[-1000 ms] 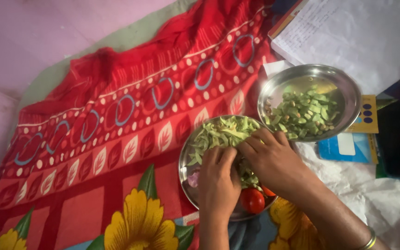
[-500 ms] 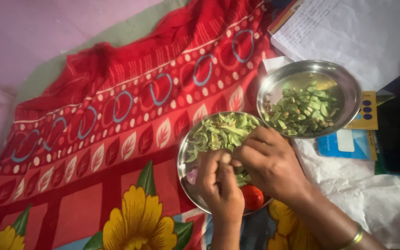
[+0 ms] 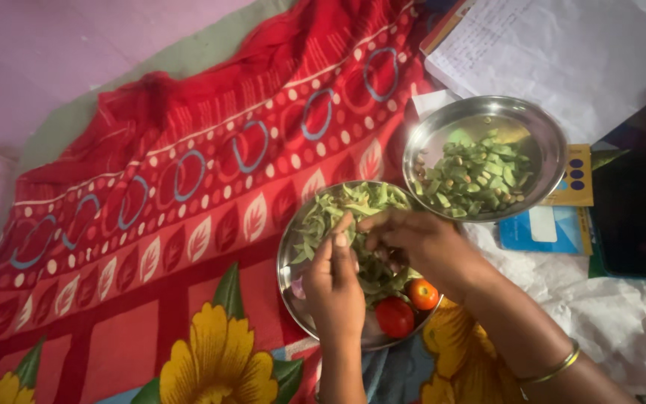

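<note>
left hand and right hand over steel plate, green pods beneath

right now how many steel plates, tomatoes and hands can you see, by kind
steel plates: 2, the near plate under the hands and the far plate of cut green pieces
tomatoes: 2, one and another, both on the near plate
hands: 2, left hand and right hand
total: 6

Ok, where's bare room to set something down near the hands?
Free: the red patterned cloth left of the near steel plate, and the white sheet right of the right hand. Crowded: both plates, and the papers beside the far plate.
</note>
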